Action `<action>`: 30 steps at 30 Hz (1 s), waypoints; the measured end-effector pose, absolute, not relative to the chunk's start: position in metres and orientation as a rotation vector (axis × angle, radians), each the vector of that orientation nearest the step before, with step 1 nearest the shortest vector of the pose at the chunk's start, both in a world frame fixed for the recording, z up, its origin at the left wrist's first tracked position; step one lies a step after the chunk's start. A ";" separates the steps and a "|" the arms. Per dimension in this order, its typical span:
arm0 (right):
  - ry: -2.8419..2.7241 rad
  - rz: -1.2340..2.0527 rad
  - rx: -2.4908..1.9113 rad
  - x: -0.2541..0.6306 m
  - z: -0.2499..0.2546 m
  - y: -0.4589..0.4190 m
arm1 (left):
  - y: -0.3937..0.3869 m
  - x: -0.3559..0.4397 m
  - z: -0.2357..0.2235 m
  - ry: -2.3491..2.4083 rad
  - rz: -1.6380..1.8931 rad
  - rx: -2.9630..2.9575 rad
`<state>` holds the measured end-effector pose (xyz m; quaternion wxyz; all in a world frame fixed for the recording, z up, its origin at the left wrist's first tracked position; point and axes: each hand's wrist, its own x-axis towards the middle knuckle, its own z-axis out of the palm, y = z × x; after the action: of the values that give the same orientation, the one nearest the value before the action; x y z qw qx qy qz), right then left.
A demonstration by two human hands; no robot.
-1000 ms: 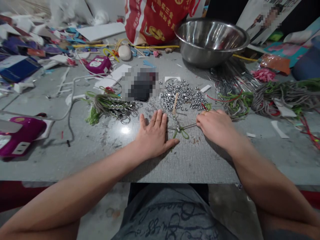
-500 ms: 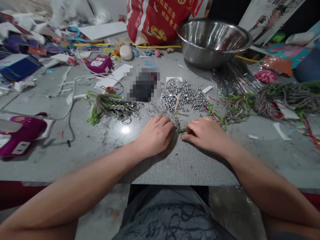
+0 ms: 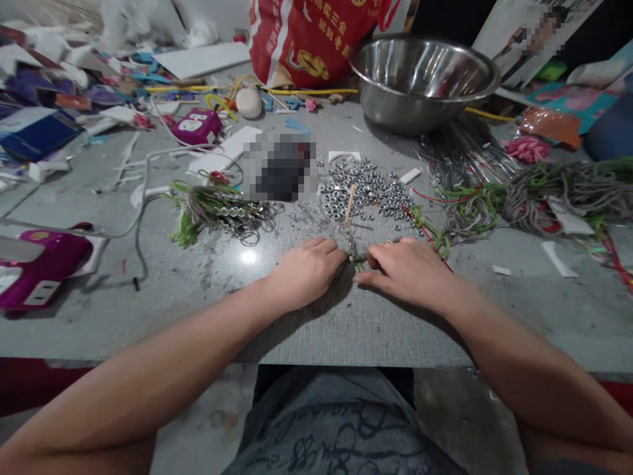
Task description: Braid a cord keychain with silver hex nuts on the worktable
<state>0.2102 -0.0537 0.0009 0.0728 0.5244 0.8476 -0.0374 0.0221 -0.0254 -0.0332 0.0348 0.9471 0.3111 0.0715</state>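
Observation:
Between my hands lies a small grey-and-green cord piece [image 3: 351,249] with shiny parts, running up to the lower end of a thin wooden stick [image 3: 351,205]. My left hand [image 3: 312,270] rests on the table with its fingers bent and closed at the cord's left side. My right hand [image 3: 403,267], with a ring on one finger, is closed on the cord from the right, its thumb stretched toward the green part. The fingers hide much of the knotting. Just beyond, many silver beads [image 3: 359,185] are spread out.
A finished-looking bundle of grey and green cords [image 3: 217,204] lies left; more cords [image 3: 544,194] lie right. Behind stand a steel bowl [image 3: 422,92] and a red bag [image 3: 311,46]. Purple devices [image 3: 47,267] with cables, paper scraps and a blurred dark object [image 3: 284,168] sit leftward.
My left hand has shifted slightly down, its fingers still at the cord. My right thumb has moved a little lower and left, showing more of the green cord.

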 end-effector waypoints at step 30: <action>2.631 -0.538 1.711 0.211 -0.008 -0.050 | -0.035 0.022 -0.033 0.858 0.157 3.126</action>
<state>0.2112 -0.0496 -0.0083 -0.0213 0.5373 0.8260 -0.1689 0.0225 -0.0354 -0.0334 -0.0520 0.9619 0.2641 0.0484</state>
